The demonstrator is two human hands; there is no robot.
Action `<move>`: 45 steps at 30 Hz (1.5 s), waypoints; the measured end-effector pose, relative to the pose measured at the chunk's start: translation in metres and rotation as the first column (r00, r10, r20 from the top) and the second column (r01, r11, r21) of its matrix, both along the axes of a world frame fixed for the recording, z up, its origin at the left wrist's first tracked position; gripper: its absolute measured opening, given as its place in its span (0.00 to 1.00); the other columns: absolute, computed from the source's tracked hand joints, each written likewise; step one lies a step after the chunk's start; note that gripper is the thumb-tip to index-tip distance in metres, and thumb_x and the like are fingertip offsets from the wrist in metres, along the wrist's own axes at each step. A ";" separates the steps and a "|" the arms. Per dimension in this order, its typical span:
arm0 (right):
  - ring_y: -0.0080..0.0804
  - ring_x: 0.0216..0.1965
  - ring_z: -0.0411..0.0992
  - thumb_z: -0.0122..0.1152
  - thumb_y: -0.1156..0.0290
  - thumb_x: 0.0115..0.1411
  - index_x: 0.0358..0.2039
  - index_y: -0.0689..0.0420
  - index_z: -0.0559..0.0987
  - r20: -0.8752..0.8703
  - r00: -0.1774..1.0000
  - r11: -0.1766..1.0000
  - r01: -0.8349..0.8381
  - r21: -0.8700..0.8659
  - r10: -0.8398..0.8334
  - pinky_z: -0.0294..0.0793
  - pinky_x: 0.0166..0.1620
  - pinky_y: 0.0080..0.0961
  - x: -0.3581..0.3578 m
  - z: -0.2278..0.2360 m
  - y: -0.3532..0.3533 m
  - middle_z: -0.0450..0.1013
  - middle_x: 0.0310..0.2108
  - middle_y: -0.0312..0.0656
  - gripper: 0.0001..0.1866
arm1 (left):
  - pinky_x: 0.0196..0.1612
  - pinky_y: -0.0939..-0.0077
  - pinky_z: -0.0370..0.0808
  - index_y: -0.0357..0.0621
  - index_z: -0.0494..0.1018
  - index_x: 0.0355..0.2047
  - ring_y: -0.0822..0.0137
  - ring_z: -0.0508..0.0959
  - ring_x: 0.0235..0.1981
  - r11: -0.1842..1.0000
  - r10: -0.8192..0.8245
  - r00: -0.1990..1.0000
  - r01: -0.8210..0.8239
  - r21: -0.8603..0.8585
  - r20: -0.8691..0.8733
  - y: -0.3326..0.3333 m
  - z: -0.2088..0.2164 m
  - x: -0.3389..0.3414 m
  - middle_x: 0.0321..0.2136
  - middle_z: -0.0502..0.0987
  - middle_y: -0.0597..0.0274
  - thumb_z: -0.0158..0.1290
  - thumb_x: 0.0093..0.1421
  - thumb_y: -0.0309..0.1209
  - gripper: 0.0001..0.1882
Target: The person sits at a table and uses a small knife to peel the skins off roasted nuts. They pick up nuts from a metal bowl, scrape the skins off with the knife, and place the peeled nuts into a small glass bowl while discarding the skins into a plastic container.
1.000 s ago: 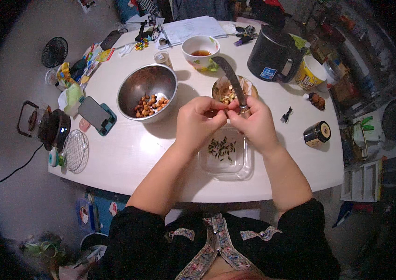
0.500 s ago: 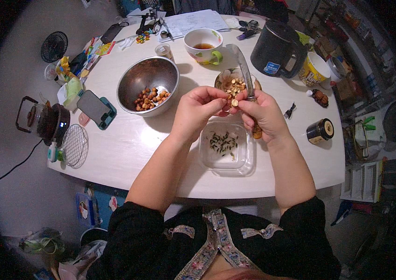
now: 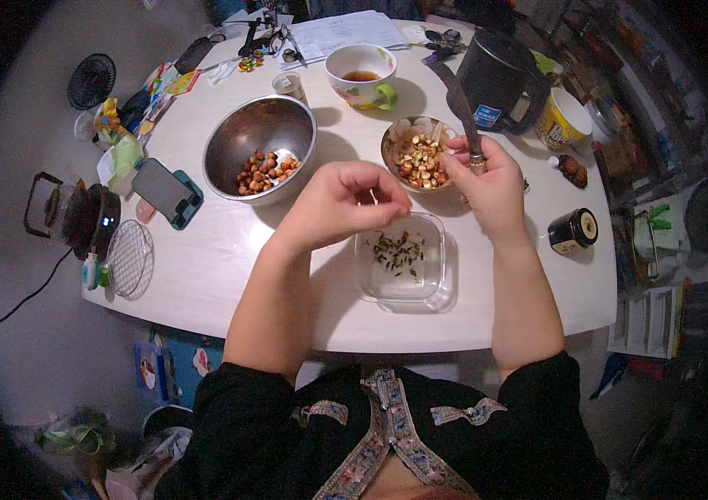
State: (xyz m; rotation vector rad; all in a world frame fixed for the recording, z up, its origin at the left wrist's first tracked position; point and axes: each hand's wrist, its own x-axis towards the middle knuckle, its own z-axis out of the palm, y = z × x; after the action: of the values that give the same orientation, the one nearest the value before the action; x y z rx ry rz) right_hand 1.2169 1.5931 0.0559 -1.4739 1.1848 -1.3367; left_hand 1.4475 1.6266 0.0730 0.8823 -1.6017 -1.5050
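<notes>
My right hand (image 3: 494,190) grips a knife (image 3: 460,107), its blade pointing up and away. The fingers of that hand are at the right rim of a small bowl (image 3: 390,137) with split, pale lotus seeds (image 3: 422,162) in it. Thumb and fingertips pressed together, my left hand (image 3: 344,202) hovers by the far left corner of a clear square container (image 3: 430,292). Whatever it pinches is too small to make out. Small green lotus seed germs (image 3: 398,253) lie scattered in the container. To the left, a metal bowl (image 3: 233,125) contains whole brown lotus seeds (image 3: 264,172).
Behind the bowls stand a cup of brown liquid (image 3: 361,77) and a dark pitcher (image 3: 495,75). A yellow tub (image 3: 560,121) and a dark jar (image 3: 574,230) are at the right. A phone (image 3: 166,192), a wire rack (image 3: 130,258) and a glass kettle (image 3: 58,204) stand leftward.
My hands, together over a split seed before, have parted. The left has drawn back left; the right has moved to the small bowl with the knife. The split seed no longer shows between my fingers.
</notes>
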 end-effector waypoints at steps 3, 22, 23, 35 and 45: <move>0.15 0.25 0.70 0.66 0.73 0.58 0.35 0.60 0.78 -0.099 0.994 0.998 0.047 0.034 -0.043 0.70 0.29 0.15 0.000 0.008 0.004 0.76 0.28 0.34 0.07 | 0.33 0.81 0.73 0.39 0.81 0.28 0.75 0.78 0.30 0.970 -0.159 0.971 0.187 -0.154 0.178 0.001 0.005 0.003 0.29 0.80 0.64 0.62 0.53 0.23 0.02; 0.14 0.31 0.68 0.61 0.75 0.61 0.37 0.60 0.73 -0.001 0.999 0.996 -0.036 -0.087 0.036 0.71 0.34 0.16 0.008 -0.002 0.010 0.72 0.34 0.34 0.07 | 0.37 0.69 0.78 0.42 0.78 0.41 0.61 0.80 0.34 0.819 0.527 0.557 -0.131 -0.558 0.642 0.001 -0.004 0.005 0.36 0.77 0.57 0.58 0.54 0.24 0.12; 0.14 0.31 0.68 0.61 0.75 0.61 0.38 0.60 0.73 0.004 0.999 0.995 -0.042 -0.089 0.042 0.71 0.34 0.16 0.010 -0.002 0.011 0.72 0.34 0.34 0.07 | 0.39 0.67 0.77 0.43 0.78 0.41 0.58 0.80 0.35 0.810 0.536 0.503 -0.082 -0.580 0.678 -0.001 -0.009 0.004 0.36 0.77 0.57 0.58 0.55 0.25 0.12; 0.10 0.23 0.62 0.51 0.67 0.70 0.40 0.59 0.74 -0.139 0.984 0.984 -0.127 -0.121 0.110 0.62 0.26 0.09 0.014 0.003 0.020 0.68 0.26 0.29 0.09 | 0.39 0.68 0.75 0.41 0.79 0.37 0.62 0.78 0.36 0.779 0.561 0.713 -0.283 -0.560 0.420 -0.013 -0.019 -0.005 0.32 0.76 0.59 0.54 0.61 0.27 0.06; 0.44 0.29 0.75 0.57 0.72 0.64 0.36 0.63 0.76 -0.303 0.941 0.900 -0.258 -0.353 0.150 0.73 0.33 0.33 0.029 0.016 0.041 0.75 0.28 0.47 0.06 | 0.36 0.74 0.77 0.38 0.74 0.46 0.69 0.79 0.36 0.984 0.167 0.680 -0.070 0.164 -0.714 -0.005 -0.020 -0.014 0.37 0.80 0.57 0.55 0.62 0.23 0.11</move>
State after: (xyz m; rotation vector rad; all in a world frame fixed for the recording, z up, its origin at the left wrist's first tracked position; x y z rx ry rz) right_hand 1.2462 1.6337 0.0715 -2.0623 0.9205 -1.3010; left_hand 1.4337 1.6213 0.0533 0.3401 -0.8440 -1.5898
